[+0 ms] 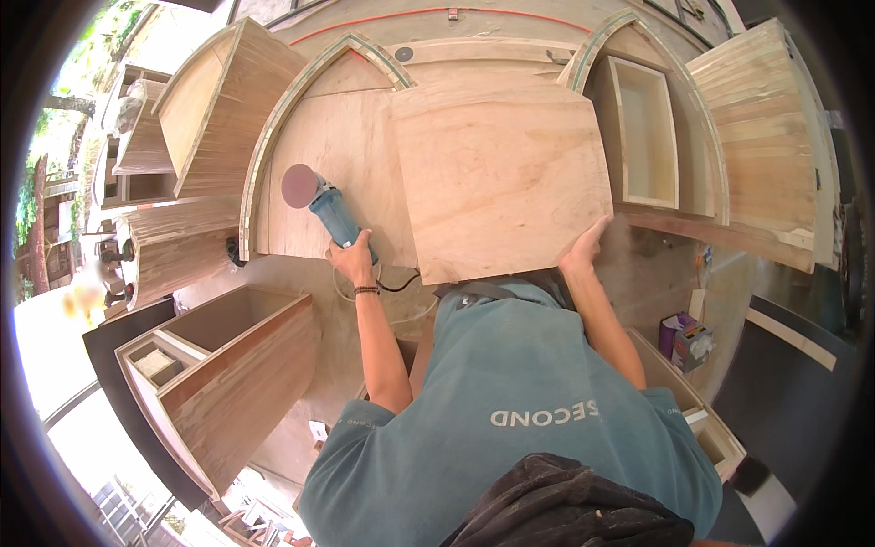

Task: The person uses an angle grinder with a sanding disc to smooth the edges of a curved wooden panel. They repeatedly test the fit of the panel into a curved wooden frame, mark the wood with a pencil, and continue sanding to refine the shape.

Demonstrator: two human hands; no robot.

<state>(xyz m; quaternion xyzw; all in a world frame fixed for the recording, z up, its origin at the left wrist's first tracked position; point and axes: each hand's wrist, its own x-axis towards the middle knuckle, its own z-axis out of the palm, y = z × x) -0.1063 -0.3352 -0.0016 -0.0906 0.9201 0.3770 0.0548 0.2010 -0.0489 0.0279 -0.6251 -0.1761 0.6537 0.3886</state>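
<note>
My left hand [353, 258] is wrapped round the rear of a teal angle grinder [334, 215]. A reddish-brown sanding disc [302, 186] is fitted at its head, facing up, and the tool is over the wooden cabinet surface [365, 137]. In front of my body a plywood panel [501, 173] lies partly over that surface. At the panel's near right corner, my right hand [584, 250] grips the edge, the fingers partly hidden beneath it. The grinder's cord [399, 285] runs back toward my body.
A wooden drawer box [643, 132] sits inside the arched cabinet at right. Open wooden cabinets [228, 365] stand at the lower left. A purple and grey box [685, 342] is on the floor at right. An orange cord [510, 16] stretches across the far side.
</note>
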